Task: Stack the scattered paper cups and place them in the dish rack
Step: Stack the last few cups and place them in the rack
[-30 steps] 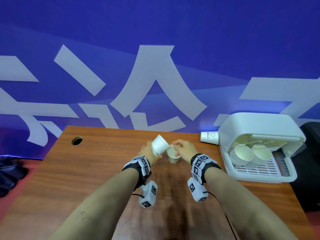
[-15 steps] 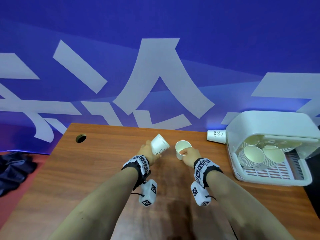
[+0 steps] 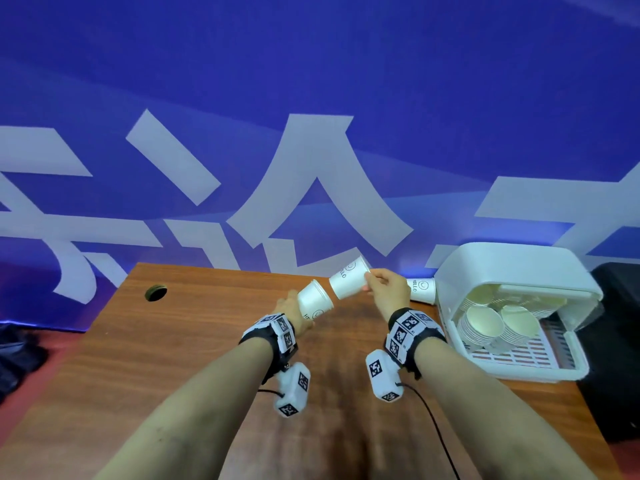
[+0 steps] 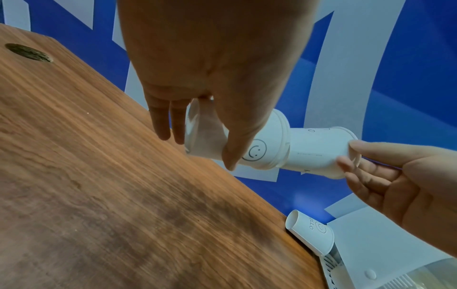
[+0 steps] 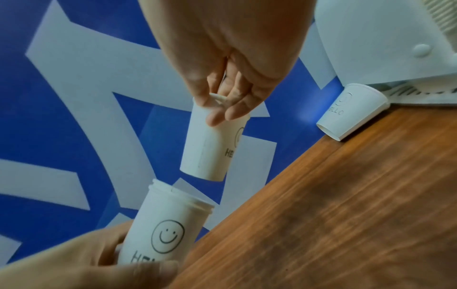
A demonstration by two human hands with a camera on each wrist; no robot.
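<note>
My left hand [image 3: 294, 311] grips a white smiley paper cup [image 3: 314, 301], tilted above the wooden table [image 3: 194, 341] with its mouth facing right; a double rim shows at its mouth [image 4: 284, 136]. My right hand [image 3: 386, 289] pinches the rim of a second cup [image 3: 348, 278], whose base points at that mouth. In the right wrist view a small gap separates the second cup [image 5: 210, 146] from the left cup [image 5: 168, 224]. A third cup [image 3: 420, 289] lies on its side against the dish rack [image 3: 561, 370].
The white dish rack stands at the table's right end with its lid [image 3: 512, 268] raised and stacks of cups [image 3: 481, 323] lying inside. A cable hole [image 3: 156, 292] is at the back left. A dark object [image 3: 616, 341] stands right of the rack. A blue banner runs behind.
My right hand has lifted its cup off the table, tipped it over and brought its base up to the mouth of the left hand's cup. The left hand has hardly moved.
</note>
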